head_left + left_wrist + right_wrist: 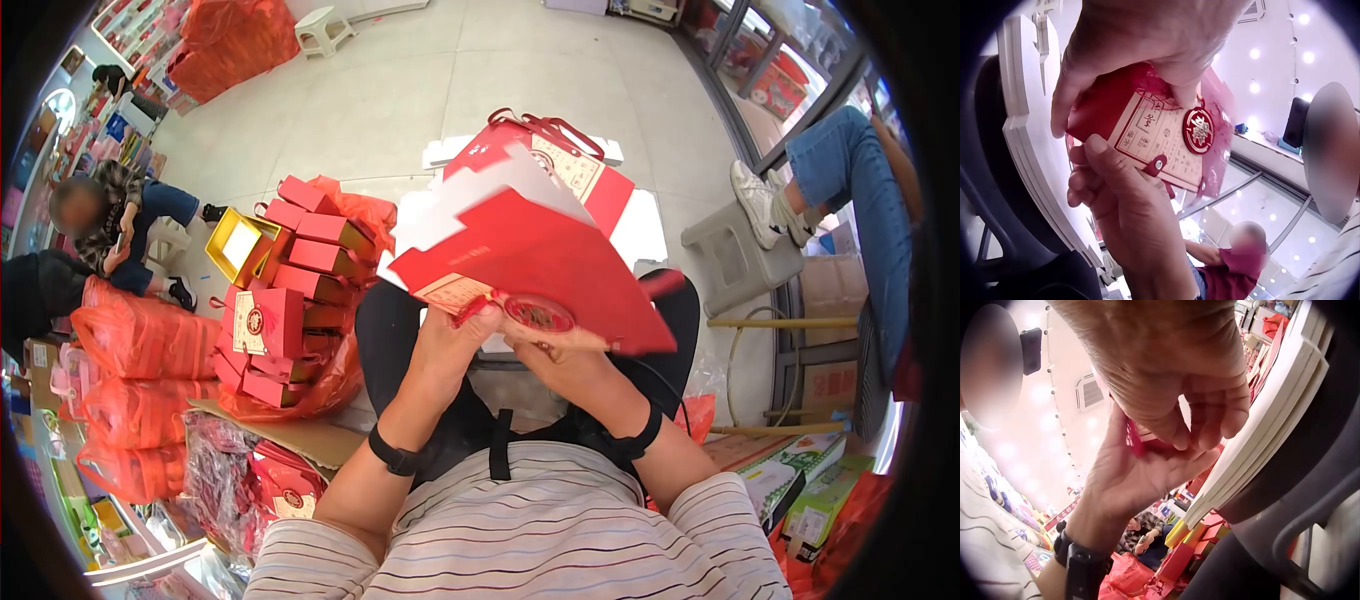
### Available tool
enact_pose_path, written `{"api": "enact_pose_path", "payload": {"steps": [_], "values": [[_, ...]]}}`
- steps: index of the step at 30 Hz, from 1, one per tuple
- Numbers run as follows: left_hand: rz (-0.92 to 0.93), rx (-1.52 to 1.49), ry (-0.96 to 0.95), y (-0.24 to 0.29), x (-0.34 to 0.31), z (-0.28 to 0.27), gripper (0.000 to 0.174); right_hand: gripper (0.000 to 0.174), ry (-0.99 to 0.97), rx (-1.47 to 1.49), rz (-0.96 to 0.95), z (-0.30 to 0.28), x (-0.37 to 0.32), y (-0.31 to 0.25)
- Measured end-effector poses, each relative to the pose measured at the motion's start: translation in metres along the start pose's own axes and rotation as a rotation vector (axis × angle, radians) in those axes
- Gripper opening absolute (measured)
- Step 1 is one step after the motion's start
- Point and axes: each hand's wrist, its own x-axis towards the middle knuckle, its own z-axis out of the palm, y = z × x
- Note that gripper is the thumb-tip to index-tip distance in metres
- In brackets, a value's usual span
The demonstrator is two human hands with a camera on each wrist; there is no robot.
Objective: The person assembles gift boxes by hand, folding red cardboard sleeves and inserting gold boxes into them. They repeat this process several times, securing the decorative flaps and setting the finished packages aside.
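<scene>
A red folded card piece (560, 260) with a cream printed panel and a round red emblem is held up over the lap, its stepped edge toward the back. The left hand (455, 345) grips its near edge, thumb over the panel. Beside it, the right hand (570, 365) pinches the same edge. In the left wrist view the left hand (1141, 44) spans the card (1172, 134) from above, and the right hand (1135, 212) pinches the edge near a snap strap (1157, 165). The right wrist view has the right hand (1166, 369) above the left palm (1129, 475).
Another red bag (610, 195) with ribbon handles lies on the white stand ahead. Red boxes (320, 255) and a yellow-lined open box (238, 248) are piled at left, near red plastic bundles (140, 335). A grey stool (735, 262) and a seated person's legs (850, 190) are at right.
</scene>
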Motion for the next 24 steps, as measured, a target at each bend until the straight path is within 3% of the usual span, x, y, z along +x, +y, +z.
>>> {"api": "enact_pose_path", "payload": {"steps": [3, 6, 9, 12, 16, 18, 20, 21, 23, 24], "values": [[0.055, 0.041, -0.021, 0.007, -0.001, 0.005, 0.046, 0.029, 0.098, -0.152, -0.245, 0.006, 0.004, 0.010], [0.071, 0.036, 0.045, 0.004, -0.003, 0.008, 0.041, 0.027, 0.090, 0.041, -0.139, 0.009, 0.005, 0.015], [0.089, 0.064, 0.108, 0.001, -0.006, 0.011, 0.038, 0.032, 0.094, 0.227, -0.173, 0.015, 0.010, 0.016], [0.171, 0.129, 0.154, 0.002, -0.003, 0.007, 0.035, 0.028, -0.223, 0.367, 0.259, -0.003, 0.009, 0.005], [0.127, 0.020, 0.183, 0.015, 0.009, -0.022, 0.031, 0.029, -0.503, 0.351, 0.401, -0.042, 0.004, -0.012], [0.118, 0.084, 0.157, 0.014, 0.010, -0.044, 0.031, 0.026, -0.385, 0.438, 0.382, -0.068, -0.003, -0.029], [0.103, 0.105, 0.117, 0.016, 0.005, -0.056, 0.029, 0.019, 0.042, 0.468, 0.225, -0.091, -0.005, -0.030], [0.083, 0.118, 0.107, 0.016, 0.004, -0.059, 0.029, 0.029, 0.238, 0.340, 0.110, -0.097, -0.001, -0.025], [0.045, 0.141, 0.085, 0.016, -0.001, -0.062, 0.029, 0.046, 0.398, -0.003, -0.025, -0.099, 0.013, -0.029], [0.041, 0.138, 0.063, 0.016, -0.003, -0.060, 0.028, 0.052, 0.316, 0.035, -0.030, -0.098, 0.019, -0.022]]}}
